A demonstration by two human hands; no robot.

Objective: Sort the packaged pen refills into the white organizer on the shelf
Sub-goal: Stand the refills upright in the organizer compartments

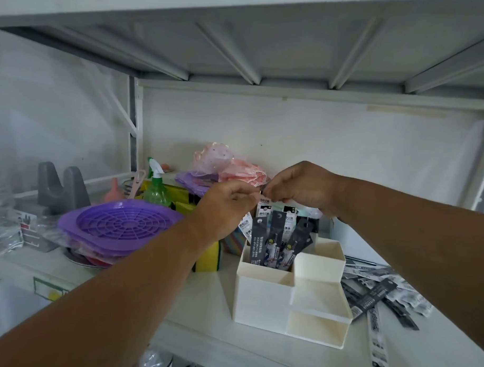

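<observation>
Both hands pinch the top of one white refill packet [264, 203] above the white organizer [269, 297]: the left hand [230, 208] and right hand [298, 187] each hold a fingertip grip on it. Dark refill packets [273, 237] stand upright in the organizer's far-left compartment; their print is too small to read. More loose packets [382, 296] lie on the shelf [201, 316] just right. Farther left sit a purple basket [121, 224] and a green spray bottle [156, 186].
</observation>
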